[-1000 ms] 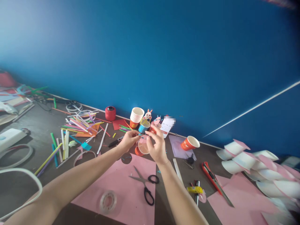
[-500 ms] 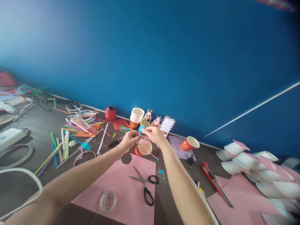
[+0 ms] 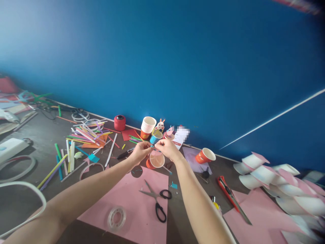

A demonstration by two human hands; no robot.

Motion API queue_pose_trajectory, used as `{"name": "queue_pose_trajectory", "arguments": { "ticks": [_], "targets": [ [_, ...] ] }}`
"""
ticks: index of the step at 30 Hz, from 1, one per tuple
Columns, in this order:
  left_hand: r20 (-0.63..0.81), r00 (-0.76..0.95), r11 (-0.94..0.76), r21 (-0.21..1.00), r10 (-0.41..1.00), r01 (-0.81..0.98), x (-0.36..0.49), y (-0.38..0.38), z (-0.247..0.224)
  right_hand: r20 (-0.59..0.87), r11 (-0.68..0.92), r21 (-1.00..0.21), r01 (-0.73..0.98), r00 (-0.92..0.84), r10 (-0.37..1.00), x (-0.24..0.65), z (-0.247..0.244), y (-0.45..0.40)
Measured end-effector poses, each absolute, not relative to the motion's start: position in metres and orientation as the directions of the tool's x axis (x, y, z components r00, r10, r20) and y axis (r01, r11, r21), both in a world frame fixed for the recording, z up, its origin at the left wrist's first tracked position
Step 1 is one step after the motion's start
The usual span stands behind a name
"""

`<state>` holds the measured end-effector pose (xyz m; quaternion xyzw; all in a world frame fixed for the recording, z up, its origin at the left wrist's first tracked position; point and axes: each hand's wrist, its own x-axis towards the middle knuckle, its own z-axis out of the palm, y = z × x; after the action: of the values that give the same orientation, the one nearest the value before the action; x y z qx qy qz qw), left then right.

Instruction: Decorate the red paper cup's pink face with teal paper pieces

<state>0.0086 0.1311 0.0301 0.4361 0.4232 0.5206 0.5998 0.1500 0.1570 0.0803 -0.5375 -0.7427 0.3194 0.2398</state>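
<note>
In the middle of the head view, my left hand (image 3: 141, 151) and my right hand (image 3: 167, 149) meet fingertip to fingertip. Both pinch a small pink paper cutout (image 3: 156, 153), which is largely covered by the fingers. Just below it stands an orange paper cup (image 3: 151, 165) with a pale inside. Behind the hands are a blue cup (image 3: 156, 137), a white rabbit figure (image 3: 159, 125) and a pink figure (image 3: 169, 133). Nearer to me, black-handled scissors (image 3: 156, 196) lie spread apart on a pink paper sheet (image 3: 137, 210).
A tape roll (image 3: 116, 218) lies on the pink sheet. Left are many coloured straws (image 3: 87, 134) and a red spool (image 3: 120, 122). A stack of cups (image 3: 148, 126) stands by the blue wall. Right are another orange cup (image 3: 205, 156), a red utility knife (image 3: 232, 196) and cut white cups (image 3: 269, 173).
My fingertips have shifted slightly and come closer together, so less of the pink cutout shows and more of the blue cup does. Everything on the table stays in place.
</note>
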Motion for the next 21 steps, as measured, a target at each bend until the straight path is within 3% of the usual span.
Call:
{"name": "queue_pose_trajectory", "arguments": {
  "ticks": [21],
  "targets": [
    [-0.043,0.101,0.065,0.972,0.994,-0.227,0.0094,0.1319,0.0277,0.090,0.328,-0.699,0.635,-0.378,0.922,0.1488,0.0867,0.1485]
  ]
}}
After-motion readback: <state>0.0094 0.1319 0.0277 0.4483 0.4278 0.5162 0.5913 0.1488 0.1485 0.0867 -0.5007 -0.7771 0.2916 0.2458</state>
